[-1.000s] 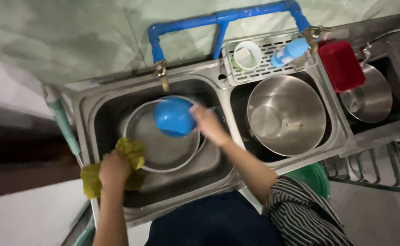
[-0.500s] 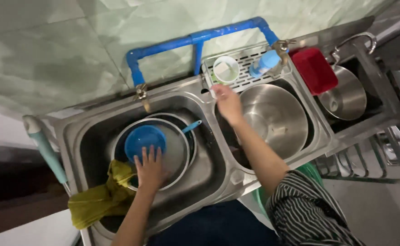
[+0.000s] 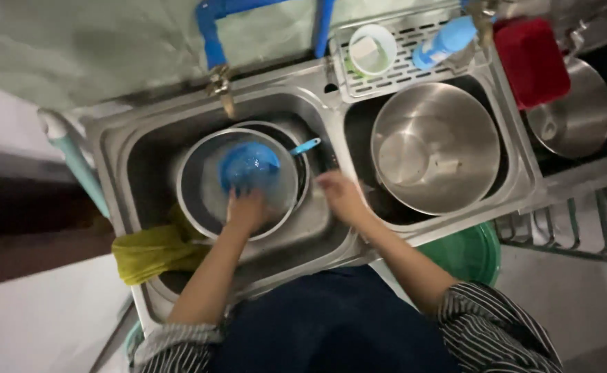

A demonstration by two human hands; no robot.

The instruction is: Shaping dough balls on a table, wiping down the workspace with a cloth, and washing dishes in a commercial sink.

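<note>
Fingers of left hand [image 3: 247,211] grip blue bowl [image 3: 248,168] at its near edge | bowl inside steel pan [image 3: 200,200], in sink [image 3: 120,148] | right hand [image 3: 341,197] loosely curled, holding nothing, right of pan | yellow cloth [image 3: 153,252] left of pan, over sink's rim

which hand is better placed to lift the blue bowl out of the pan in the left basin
Left. The left hand already rests on the round blue plastic bowl in the pan; the right hand sits empty over the sink divider, further away.
</note>
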